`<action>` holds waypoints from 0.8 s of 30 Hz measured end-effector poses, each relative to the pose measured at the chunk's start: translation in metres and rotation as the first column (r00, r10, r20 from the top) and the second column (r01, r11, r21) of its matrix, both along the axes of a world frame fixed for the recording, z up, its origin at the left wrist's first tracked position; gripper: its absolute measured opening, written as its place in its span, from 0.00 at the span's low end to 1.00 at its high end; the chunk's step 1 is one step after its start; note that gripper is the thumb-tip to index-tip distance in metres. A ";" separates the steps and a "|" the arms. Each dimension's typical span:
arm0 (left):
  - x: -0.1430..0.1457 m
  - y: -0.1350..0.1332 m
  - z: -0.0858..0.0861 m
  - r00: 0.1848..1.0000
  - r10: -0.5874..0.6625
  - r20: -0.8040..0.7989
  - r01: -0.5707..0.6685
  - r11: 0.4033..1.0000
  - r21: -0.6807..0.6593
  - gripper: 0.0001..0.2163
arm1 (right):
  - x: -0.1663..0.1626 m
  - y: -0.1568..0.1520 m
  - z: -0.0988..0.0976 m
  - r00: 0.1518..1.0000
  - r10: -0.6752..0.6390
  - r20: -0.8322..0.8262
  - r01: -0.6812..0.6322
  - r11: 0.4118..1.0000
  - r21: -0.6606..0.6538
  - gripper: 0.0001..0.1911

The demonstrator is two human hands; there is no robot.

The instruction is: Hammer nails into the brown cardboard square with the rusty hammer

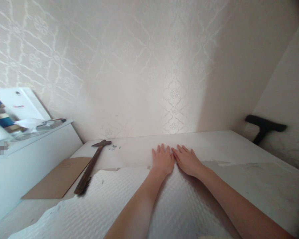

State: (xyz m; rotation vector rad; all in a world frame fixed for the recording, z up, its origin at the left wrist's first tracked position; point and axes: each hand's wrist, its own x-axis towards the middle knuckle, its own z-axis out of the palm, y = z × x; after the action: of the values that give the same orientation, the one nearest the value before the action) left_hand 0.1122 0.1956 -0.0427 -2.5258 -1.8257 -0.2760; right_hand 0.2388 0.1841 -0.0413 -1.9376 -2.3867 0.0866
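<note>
My left hand (162, 160) lies flat on a white surface (136, 151) along the wall, its fingers spread and pointing at the wall. Right beside it, my right hand (188, 160) rests palm down too, fingers stretched out, the two hands meeting at the thumbs. Neither holds anything. Under my wrists and forearms a white sheet with a bumpy embossed texture (119, 189) spreads out, its far edge ragged. To the left lies a hammer (93, 162) with a dark wooden handle, its head toward the wall. Several small metal bits, perhaps nails (114, 147), are scattered by the head.
Partly under the hammer is a brown cardboard piece (58, 177). A white cabinet (40, 156) at the left bears a white box (22, 103) and clutter. Patterned wallpaper (129, 66) covers the wall behind. A black T-shaped handle (265, 126) stands at the right.
</note>
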 end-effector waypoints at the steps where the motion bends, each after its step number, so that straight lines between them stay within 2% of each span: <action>1: 0.000 0.000 0.000 1.000 -0.001 0.000 0.001 1.000 0.001 0.24 | 0.000 0.000 0.000 1.000 0.002 0.000 -0.002 1.000 0.003 0.28; 24: 0.000 0.000 0.001 1.000 0.003 -0.007 -0.004 1.000 -0.013 0.24 | 0.000 0.000 -0.001 1.000 0.002 0.004 -0.002 1.000 0.013 0.28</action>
State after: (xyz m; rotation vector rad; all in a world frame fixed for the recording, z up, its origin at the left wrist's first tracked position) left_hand 0.1122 0.1959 -0.0419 -2.5283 -1.8350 -0.2556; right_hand 0.2390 0.1842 -0.0426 -1.9317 -2.3853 0.0673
